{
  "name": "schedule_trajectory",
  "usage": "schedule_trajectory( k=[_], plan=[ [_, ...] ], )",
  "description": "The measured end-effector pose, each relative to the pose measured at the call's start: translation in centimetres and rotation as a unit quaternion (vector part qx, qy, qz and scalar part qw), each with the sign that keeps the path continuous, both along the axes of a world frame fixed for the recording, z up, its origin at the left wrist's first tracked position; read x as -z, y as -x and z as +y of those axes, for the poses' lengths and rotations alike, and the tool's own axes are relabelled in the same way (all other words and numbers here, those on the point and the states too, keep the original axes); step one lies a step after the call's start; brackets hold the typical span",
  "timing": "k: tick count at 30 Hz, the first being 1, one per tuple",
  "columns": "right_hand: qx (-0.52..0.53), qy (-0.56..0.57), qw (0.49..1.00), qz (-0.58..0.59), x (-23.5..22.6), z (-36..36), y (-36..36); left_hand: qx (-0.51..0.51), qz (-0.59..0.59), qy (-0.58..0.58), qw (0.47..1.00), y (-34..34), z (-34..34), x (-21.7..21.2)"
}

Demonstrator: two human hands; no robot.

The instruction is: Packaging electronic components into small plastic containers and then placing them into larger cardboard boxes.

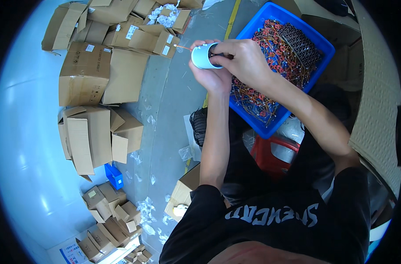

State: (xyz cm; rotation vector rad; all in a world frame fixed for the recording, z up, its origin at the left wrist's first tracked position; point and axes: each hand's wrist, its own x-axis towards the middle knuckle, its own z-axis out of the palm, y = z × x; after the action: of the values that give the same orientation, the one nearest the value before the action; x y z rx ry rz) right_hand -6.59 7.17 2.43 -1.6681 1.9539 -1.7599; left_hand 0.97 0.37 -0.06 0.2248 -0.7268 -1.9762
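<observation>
My left hand (213, 80) is wrapped around a short, pale blue-white cylinder (201, 56), holding it with its open end to the right. A thin orange-red wire (183, 47) sticks out beyond its left end. At the open end, my right hand (250, 57) has its thumb and fingertips pinched together at the mouth. A small dark piece shows between those fingertips; its kind cannot be made out. Close by on the right, a blue plastic tub (298, 23) holds a heap of wired parts (271, 57) with red and orange leads, and a block of dark round pieces (302, 44).
Cardboard boxes (85, 72), several of them open, stand along the left wall. A small blue bin (114, 177) sits among them. Plastic scraps (147, 211) litter the grey floor. Under the tub is a red stool (263, 156). A cardboard sheet (378, 101) rises at the right.
</observation>
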Motion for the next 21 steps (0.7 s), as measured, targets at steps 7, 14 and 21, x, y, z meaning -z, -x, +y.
schedule_trajectory(
  k=[7, 14, 21],
  plan=[
    [0.000, 0.027, 0.997, 0.070, 0.0, 0.1, 0.2, 0.049, -0.005, 0.021, 0.999, -0.8, -0.8, 0.5],
    [-0.004, 0.048, 0.991, 0.126, 0.3, 0.6, 0.9, 0.096, 0.008, 0.015, 0.995, -0.5, -0.9, 1.0],
    [0.012, -0.008, 0.985, 0.172, 0.2, 0.9, 1.4, 0.079, -0.005, -0.128, 0.989, 0.8, -0.9, 1.2]
  ],
)
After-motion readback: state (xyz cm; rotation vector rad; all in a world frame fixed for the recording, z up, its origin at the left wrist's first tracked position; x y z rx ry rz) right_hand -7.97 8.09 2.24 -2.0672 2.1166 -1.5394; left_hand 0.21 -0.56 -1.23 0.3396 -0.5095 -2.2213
